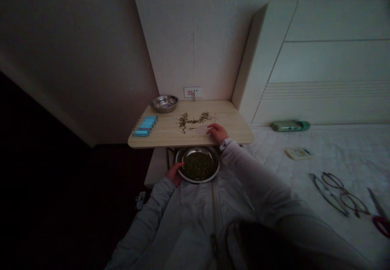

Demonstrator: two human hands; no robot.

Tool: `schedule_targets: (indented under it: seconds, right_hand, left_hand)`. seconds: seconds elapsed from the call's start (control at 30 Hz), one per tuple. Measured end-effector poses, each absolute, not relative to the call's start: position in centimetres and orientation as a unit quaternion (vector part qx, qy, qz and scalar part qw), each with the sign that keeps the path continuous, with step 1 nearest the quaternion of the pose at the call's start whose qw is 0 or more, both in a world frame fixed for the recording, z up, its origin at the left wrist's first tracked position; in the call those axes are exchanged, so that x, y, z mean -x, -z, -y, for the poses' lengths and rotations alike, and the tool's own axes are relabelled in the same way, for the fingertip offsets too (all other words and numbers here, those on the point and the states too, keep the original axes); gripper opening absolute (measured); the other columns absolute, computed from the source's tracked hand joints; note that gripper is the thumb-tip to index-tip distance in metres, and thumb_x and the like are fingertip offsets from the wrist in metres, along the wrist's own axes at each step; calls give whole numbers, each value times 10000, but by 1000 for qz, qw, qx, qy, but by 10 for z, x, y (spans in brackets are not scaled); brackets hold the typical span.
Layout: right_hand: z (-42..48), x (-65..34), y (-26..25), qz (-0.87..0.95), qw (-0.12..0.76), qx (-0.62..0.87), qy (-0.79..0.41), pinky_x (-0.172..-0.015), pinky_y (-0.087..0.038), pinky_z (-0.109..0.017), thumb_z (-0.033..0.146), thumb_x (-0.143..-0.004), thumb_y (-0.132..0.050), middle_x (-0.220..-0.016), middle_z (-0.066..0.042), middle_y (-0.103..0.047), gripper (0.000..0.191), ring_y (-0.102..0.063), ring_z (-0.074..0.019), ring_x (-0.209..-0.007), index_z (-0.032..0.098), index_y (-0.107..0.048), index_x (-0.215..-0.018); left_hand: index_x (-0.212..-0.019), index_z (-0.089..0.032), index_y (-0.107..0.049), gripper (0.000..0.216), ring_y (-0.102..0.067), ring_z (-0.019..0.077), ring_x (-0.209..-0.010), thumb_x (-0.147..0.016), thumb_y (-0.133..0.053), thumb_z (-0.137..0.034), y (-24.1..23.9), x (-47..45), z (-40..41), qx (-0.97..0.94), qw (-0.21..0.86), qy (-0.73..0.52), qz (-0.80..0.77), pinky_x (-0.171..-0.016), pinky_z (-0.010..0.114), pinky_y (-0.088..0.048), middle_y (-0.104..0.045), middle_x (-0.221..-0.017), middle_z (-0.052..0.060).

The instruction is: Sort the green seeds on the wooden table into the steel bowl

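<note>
My left hand (174, 174) is closed on the left rim of a metal bowl (198, 179), held just below the front edge of a small wooden table (164, 139). Small green grains (198, 166), much like mung beans, cover its bottom. Over the right part of the tabletop is my right hand (217, 133), with bent fingers close together. A pale, thin, see-through piece (202, 129) shows at its fingertips, too faint to name. Just beyond lie more scattered grains (184, 121) in a loose, uneven band.
A second metal bowl (165, 104) stands at the table's back left, with a blurred blue item (146, 126) in front. On the bed (268, 156) lie a green bottle-shaped thing (290, 126), a pale small box (299, 153), eyeglasses (344, 195) and red-handled scissors (380, 224). A wall socket (192, 92) is behind.
</note>
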State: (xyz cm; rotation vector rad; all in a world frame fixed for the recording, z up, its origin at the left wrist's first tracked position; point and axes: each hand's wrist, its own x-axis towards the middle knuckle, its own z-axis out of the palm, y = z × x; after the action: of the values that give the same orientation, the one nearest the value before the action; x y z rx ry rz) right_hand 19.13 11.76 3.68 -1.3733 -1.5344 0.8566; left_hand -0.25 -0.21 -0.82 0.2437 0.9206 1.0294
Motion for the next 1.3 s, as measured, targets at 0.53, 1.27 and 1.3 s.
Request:
schedule_targets:
  seconds: [0.53,1.27,1.3]
  right_hand:
    - [-93,-191,-41,663,422,510,-350,-568,-418,-220,188,-630,-398,-622,28,-591,222,-490,-72,-512,181,-506,-824]
    - [-130,-166,-50,700,401,519,-282,-641,-417,-255,167,-656,-389,-705,1,-597,217,-527,-93,-605,166,-484,-851]
    - [-134,-162,-53,713,390,528,-244,-665,-413,-272,170,-667,-387,-751,-11,-601,226,-533,-105,-640,170,-478,-874]
  left_hand:
    - [-891,-130,-570,287,-565,213,-838,-621,-476,-107,8,3,2,-98,765,-481,-417,-761,339,-436,-652,-774,60]
    - [-963,-144,-529,357,-585,198,-771,-613,-492,-85,7,1,4,-104,746,-500,-427,-724,324,-444,-654,-736,40]
    - [-957,-140,-531,351,-586,198,-765,-612,-494,-85,7,1,4,-103,745,-500,-429,-719,324,-445,-653,-730,42]
